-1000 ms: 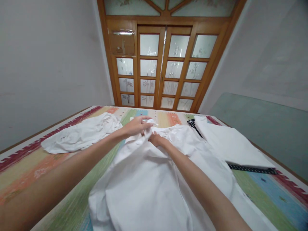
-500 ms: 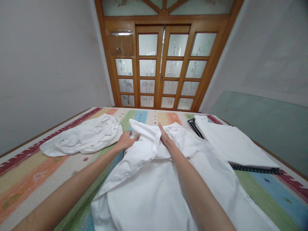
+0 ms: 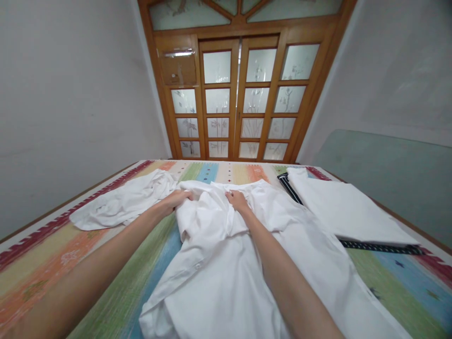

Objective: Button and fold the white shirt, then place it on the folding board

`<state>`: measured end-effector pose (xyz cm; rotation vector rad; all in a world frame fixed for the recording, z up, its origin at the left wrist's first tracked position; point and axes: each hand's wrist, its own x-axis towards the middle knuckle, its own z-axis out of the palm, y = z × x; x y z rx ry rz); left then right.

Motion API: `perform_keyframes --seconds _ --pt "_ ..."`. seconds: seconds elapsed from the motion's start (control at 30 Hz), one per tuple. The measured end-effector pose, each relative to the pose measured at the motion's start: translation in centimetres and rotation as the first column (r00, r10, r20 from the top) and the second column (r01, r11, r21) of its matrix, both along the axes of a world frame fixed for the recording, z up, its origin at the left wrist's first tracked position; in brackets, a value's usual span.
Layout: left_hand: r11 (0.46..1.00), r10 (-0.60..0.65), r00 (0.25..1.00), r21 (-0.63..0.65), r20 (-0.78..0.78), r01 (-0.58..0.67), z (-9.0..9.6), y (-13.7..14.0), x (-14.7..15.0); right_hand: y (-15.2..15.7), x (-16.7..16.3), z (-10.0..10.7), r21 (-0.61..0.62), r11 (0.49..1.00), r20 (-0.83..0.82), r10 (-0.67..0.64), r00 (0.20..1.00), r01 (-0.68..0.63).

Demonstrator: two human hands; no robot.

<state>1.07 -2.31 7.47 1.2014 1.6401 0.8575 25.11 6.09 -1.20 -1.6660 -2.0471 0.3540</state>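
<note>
A white button-up shirt lies spread in front of me, its far end bunched in folds and a button showing along one edge. At the far left part of the shirt, my left hand is closed on the cloth, thumb over the fabric. My right hand grips the shirt's far edge near the middle, fingers curled round it. Both forearms reach across the scene, the right one lying over the shirt.
To the left rests a crumpled white garment. A folded white cloth lies on the right, with black patterned fabric under it. A striped colourful cover spreads beneath everything. Wooden glass-paned doors stand beyond.
My left hand has drawn the shirt's far corner to the left. My right hand, flat and extended before, has curled onto the cloth. The raised front flap has dropped and creased.
</note>
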Motion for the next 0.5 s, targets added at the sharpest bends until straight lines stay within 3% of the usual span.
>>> perform_keyframes --seconds 0.27,0.37,0.5 --pt "0.970 0.070 0.991 0.222 0.118 -0.095 4.0 -2.3 -5.2 1.1 1.2 -0.1 0.015 0.999 0.055 -0.033 0.998 0.032" --pt "0.966 0.048 0.989 0.247 0.143 -0.083 4.3 -3.2 -5.6 1.4 1.5 -0.1 0.018 0.999 0.061 -0.032 0.998 0.031" --pt "0.964 0.030 0.985 0.256 0.170 -0.073 3.2 -4.5 -5.1 1.4 1.5 -0.4 0.033 0.999 0.065 -0.033 0.997 0.031"
